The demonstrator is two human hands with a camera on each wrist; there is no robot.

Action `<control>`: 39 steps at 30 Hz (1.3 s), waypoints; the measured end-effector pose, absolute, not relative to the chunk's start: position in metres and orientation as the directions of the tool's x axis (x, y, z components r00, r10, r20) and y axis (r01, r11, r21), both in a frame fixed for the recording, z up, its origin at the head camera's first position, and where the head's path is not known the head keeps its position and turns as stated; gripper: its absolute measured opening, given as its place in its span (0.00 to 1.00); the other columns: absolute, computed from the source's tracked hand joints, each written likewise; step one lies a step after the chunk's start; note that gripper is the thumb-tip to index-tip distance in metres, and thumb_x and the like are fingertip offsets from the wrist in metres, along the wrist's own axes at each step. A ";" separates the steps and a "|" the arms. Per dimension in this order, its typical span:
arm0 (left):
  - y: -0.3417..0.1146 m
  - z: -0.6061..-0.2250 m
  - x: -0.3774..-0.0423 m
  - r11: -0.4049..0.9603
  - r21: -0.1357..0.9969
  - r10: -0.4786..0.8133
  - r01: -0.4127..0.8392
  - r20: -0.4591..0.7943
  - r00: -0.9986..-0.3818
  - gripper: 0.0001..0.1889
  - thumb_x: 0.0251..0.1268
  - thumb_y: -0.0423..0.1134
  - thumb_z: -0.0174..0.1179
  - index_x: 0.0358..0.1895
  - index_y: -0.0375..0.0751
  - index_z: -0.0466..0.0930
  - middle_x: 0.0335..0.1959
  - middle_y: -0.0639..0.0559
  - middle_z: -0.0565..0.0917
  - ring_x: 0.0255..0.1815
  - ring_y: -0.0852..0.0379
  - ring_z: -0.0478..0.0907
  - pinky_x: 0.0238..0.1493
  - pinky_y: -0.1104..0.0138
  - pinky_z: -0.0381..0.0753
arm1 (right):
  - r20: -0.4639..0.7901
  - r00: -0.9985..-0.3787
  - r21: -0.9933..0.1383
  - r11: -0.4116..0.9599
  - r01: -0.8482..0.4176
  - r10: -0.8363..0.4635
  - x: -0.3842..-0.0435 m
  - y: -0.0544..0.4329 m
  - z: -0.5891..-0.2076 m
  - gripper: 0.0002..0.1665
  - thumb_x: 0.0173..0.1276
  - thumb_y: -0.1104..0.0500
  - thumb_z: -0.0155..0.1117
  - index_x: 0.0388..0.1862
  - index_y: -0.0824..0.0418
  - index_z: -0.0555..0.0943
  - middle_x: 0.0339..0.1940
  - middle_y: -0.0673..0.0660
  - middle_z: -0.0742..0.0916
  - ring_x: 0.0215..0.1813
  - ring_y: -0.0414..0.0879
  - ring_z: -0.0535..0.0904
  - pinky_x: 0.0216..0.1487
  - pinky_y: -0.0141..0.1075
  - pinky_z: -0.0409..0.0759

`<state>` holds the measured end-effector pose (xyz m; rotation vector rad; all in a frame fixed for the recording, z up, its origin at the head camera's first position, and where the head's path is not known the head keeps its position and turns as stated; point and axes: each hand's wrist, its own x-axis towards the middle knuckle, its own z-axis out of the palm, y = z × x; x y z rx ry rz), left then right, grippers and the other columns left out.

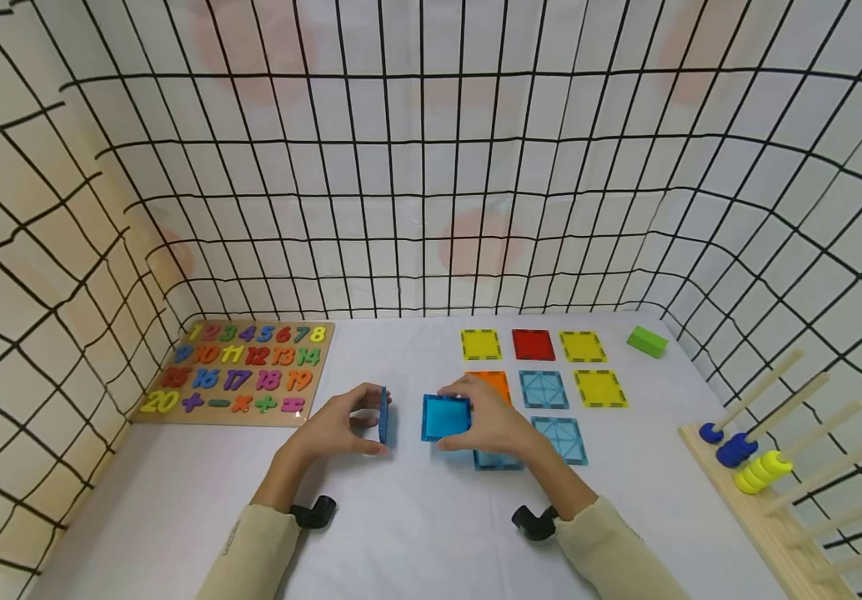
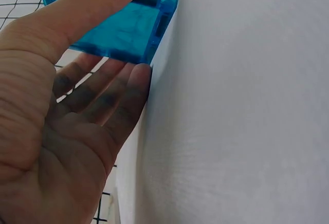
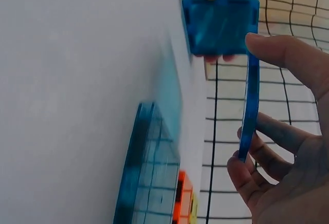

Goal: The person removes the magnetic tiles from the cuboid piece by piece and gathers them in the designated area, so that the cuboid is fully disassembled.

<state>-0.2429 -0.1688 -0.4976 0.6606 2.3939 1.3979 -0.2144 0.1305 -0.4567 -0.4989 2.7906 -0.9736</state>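
Observation:
Near the middle of the white table, my left hand (image 1: 332, 427) grips a blue square magnetic tile (image 1: 383, 417) by opposite edges, between thumb and fingertips. That tile stands upright, edge-on in the head view, its face showing in the left wrist view. A short gap to the right, my right hand (image 1: 493, 418) pinches a second blue magnetic tile (image 1: 442, 418) the same way, its face toward the head camera. In the right wrist view this second tile (image 3: 251, 100) shows edge-on. Beneath the right hand lies a light blue tile (image 1: 497, 461), partly hidden by the wrist.
Right of the hands lie flat tiles: orange (image 1: 493, 383), red (image 1: 533, 344), light blue (image 1: 543, 389) and several yellow (image 1: 600, 388). A green block (image 1: 647, 342) sits behind them. A number puzzle board (image 1: 232, 417) lies left; a wooden peg counter (image 1: 772, 521) stands right. Black netting surrounds the table.

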 end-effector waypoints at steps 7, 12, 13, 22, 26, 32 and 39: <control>-0.168 -0.497 -0.241 0.410 0.882 0.511 0.231 -0.013 -0.859 0.47 0.42 0.41 0.85 0.71 0.44 0.70 0.66 0.43 0.79 0.65 0.43 0.81 0.63 0.57 0.83 | 0.016 -0.942 -0.627 0.731 -0.270 -0.335 -0.209 0.168 -0.459 0.44 0.53 0.40 0.80 0.69 0.48 0.78 0.77 0.61 0.72 0.70 0.59 0.70 0.59 0.58 0.84; -0.167 -0.495 -0.241 0.413 0.881 0.513 0.233 -0.013 -0.858 0.49 0.41 0.43 0.86 0.71 0.45 0.71 0.66 0.45 0.79 0.66 0.45 0.80 0.63 0.58 0.83 | 0.002 -0.953 -0.633 0.738 -0.236 -0.303 -0.204 0.196 -0.459 0.45 0.54 0.40 0.79 0.71 0.49 0.77 0.78 0.64 0.70 0.69 0.62 0.72 0.60 0.60 0.83; -0.167 -0.495 -0.241 0.415 0.880 0.512 0.232 -0.015 -0.859 0.49 0.41 0.43 0.86 0.71 0.46 0.71 0.65 0.46 0.80 0.65 0.45 0.80 0.63 0.58 0.83 | -0.001 -0.955 -0.633 0.740 -0.229 -0.297 -0.202 0.201 -0.459 0.45 0.54 0.40 0.80 0.71 0.49 0.76 0.78 0.64 0.70 0.68 0.62 0.73 0.59 0.59 0.84; -0.166 -0.494 -0.240 0.432 0.876 0.495 0.214 -0.032 -0.868 0.48 0.40 0.44 0.86 0.70 0.46 0.72 0.66 0.47 0.80 0.66 0.46 0.80 0.64 0.58 0.83 | 0.061 -0.957 -0.596 0.759 -0.262 -0.282 -0.197 0.252 -0.458 0.43 0.55 0.43 0.80 0.70 0.48 0.77 0.73 0.64 0.75 0.63 0.61 0.75 0.55 0.55 0.86; -0.166 -0.494 -0.240 0.437 0.873 0.493 0.217 -0.030 -0.870 0.48 0.40 0.44 0.86 0.69 0.46 0.71 0.66 0.47 0.80 0.65 0.46 0.81 0.64 0.57 0.83 | 0.067 -0.961 -0.560 0.787 -0.257 -0.266 -0.195 0.276 -0.457 0.44 0.56 0.43 0.80 0.71 0.48 0.76 0.72 0.64 0.76 0.61 0.60 0.75 0.53 0.55 0.86; -0.165 -0.494 -0.240 0.444 0.870 0.488 0.212 -0.037 -0.872 0.48 0.40 0.44 0.86 0.70 0.47 0.71 0.66 0.47 0.79 0.65 0.47 0.81 0.64 0.58 0.83 | 0.024 -0.973 -0.547 0.812 -0.206 -0.231 -0.189 0.305 -0.459 0.43 0.58 0.42 0.80 0.71 0.49 0.77 0.72 0.65 0.76 0.63 0.62 0.74 0.55 0.58 0.84; -0.166 -0.497 -0.240 0.438 0.871 0.494 0.223 -0.025 -0.869 0.47 0.41 0.44 0.86 0.69 0.47 0.71 0.66 0.47 0.79 0.65 0.47 0.81 0.64 0.56 0.83 | -0.012 -0.977 -0.530 0.830 -0.174 -0.212 -0.182 0.330 -0.466 0.44 0.59 0.43 0.80 0.73 0.51 0.75 0.72 0.69 0.75 0.62 0.65 0.75 0.56 0.61 0.83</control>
